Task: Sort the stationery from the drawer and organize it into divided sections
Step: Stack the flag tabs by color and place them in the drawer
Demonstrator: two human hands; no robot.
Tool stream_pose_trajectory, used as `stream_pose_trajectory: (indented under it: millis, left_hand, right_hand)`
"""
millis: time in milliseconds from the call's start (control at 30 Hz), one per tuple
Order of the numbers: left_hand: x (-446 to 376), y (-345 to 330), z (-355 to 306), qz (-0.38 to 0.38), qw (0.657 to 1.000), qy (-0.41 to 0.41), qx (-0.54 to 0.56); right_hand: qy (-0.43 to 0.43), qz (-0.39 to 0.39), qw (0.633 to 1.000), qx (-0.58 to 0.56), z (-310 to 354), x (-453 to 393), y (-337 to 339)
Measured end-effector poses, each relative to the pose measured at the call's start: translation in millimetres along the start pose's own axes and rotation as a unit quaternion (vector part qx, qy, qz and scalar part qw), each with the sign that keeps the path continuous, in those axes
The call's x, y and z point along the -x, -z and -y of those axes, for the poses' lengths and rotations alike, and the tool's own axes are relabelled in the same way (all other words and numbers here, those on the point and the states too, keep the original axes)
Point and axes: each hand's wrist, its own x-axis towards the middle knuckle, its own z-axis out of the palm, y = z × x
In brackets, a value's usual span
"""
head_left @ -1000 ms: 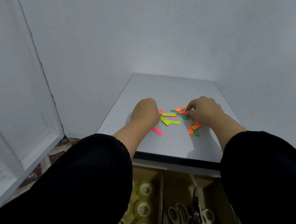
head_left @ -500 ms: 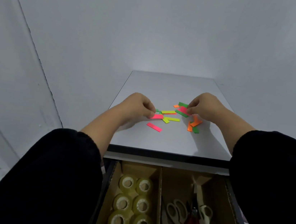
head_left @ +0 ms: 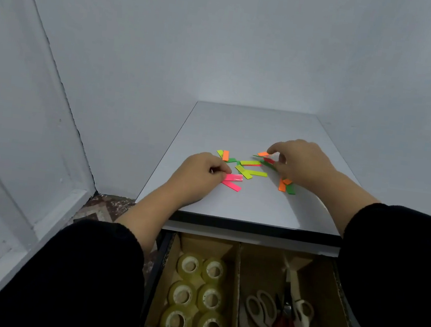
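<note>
Drawer [head_left: 263, 274] sections hold tape rolls [head_left: 198, 295] (six) and scissors [head_left: 270, 324].

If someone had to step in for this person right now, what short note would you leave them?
Left hand: pinches a pink tab on the desk top.
Right hand: pinches an orange tab.
The other coloured tabs lie scattered between the hands.
Done: tape rolls fill the drawer's left section; scissors lie in the next one.
Left: gather the tabs and give them a section of the drawer.
</note>
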Motion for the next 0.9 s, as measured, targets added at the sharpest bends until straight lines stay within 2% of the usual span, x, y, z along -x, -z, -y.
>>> stream_pose_trajectory:
  millis: [100,200,400,600,800,900]
  left_hand:
    - [1.1,0.4,1.8,-0.005,0.999,0.004,0.033]
    - [1.4,0.0,0.3,-0.002,0.999,0.003,0.033]
    - [4.2,0.8,0.0,-0.001,1.000,-0.001,0.029]
    - [4.2,1.2,0.0,-0.003,0.999,0.000,0.038]
    - [4.0,1.3,-0.8,-0.003,0.999,0.003,0.044]
    - [4.4,1.4,-1.2,-0.002,0.999,0.005,0.048]
  right_hand:
    - [0.063,0.018,0.995,0.071,4.1,4.9,2.5]
    - [0.090,0.029,0.985,0.147,9.3,4.9,4.7]
    - [0.051,0.098,0.980,0.169,18.8,-1.8,7.4]
    - [0.049,0.126,0.967,0.218,25.5,-1.6,15.6]
    - [0.019,0.070,0.978,0.194,23.4,-1.3,15.6]
    - [0.027,0.073,0.979,0.187,25.4,-1.2,15.6]
